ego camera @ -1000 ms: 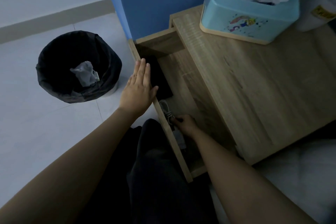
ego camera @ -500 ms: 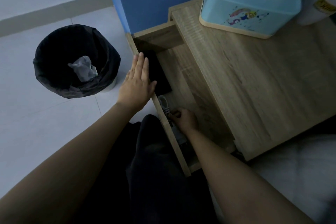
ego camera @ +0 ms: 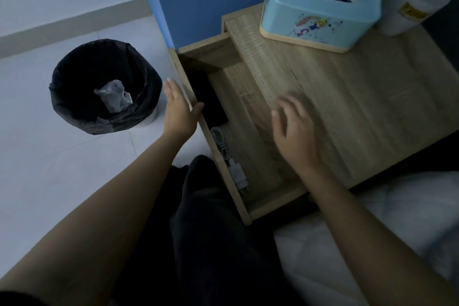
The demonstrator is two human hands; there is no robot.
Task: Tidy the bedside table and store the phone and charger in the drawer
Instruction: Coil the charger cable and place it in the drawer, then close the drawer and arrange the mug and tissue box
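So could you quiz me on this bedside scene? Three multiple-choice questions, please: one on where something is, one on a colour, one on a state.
1. Where does the charger lie?
A. on the tabletop
B. in the drawer, along its front wall
C. in the bin

2. What colour is the tissue box?
A. light blue
B. red
C. black

3. What is the right hand doing?
A. gripping the charger
B. holding the phone
C. hovering open and empty above the drawer

Answers:
1. B, its white cable and plug rest inside the open drawer, next to the dark phone.
2. A, its walls are light blue with a cartoon print.
3. C, its fingers are spread with nothing in them, while the left hand rests on the drawer's front.
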